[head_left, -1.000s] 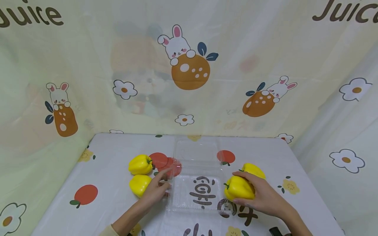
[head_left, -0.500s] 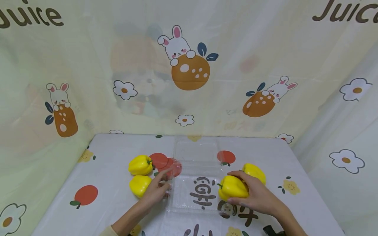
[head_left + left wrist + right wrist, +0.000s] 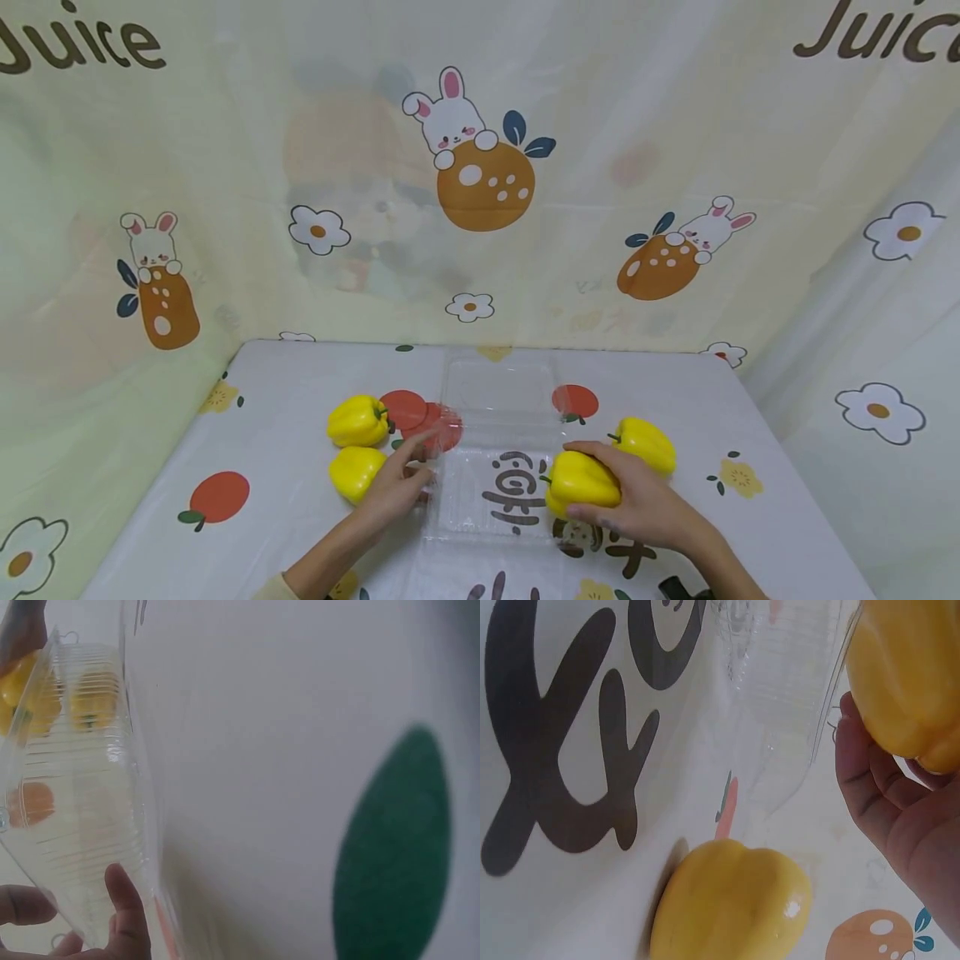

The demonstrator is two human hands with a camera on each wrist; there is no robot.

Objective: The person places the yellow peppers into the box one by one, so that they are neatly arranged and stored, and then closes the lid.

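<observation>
Gripping yellow pepper (image 3: 581,488) in right hand (image 3: 637,508), over clear tray (image 3: 491,508) edge.

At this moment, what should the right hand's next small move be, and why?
Probably carry the yellow pepper a little further left and lower it into the clear tray. The right hand grips the pepper at the tray's right rim, not yet inside, while the left hand rests on the tray's left edge, likely steadying it.
</observation>
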